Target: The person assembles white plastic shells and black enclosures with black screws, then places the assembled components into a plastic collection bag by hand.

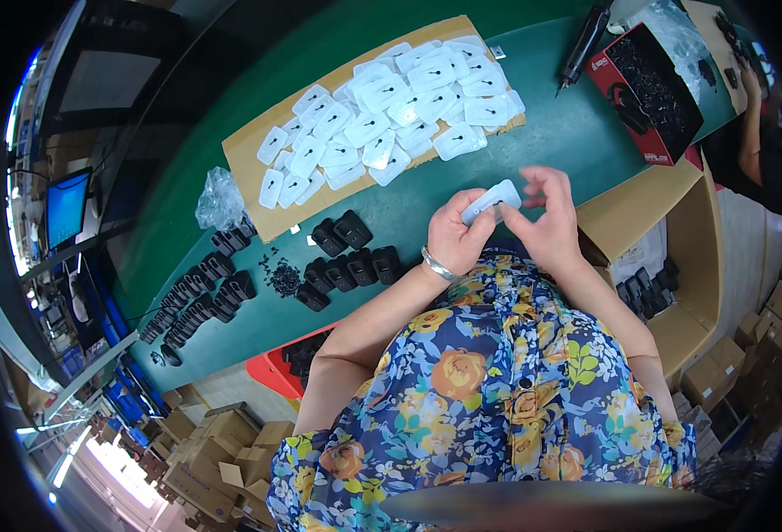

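My left hand [455, 235], with a silver bangle at its wrist, pinches a small translucent white plastic piece [492, 200] with rounded corners. My right hand [552, 222] is at the other side of the piece, its fingers curled but apart. Its thumb is close to the piece's lower edge; whether it touches I cannot tell. Beyond my hands, many similar white pieces [369, 129], each with a small dark mark or part in the middle, lie overlapping on a cardboard sheet [247, 168]. Left of my hands, several black plastic housings [353, 230] stand by a pile of tiny black parts [282, 278].
Rows of black housings [197, 297] line the green table [555, 133] at left, near a clear plastic bag [219, 199]. A dark electric screwdriver [583, 49] and a red box of small black parts [646, 89] are far right. An open carton [688, 257] stands right; another person's arm [750, 133] is beyond.
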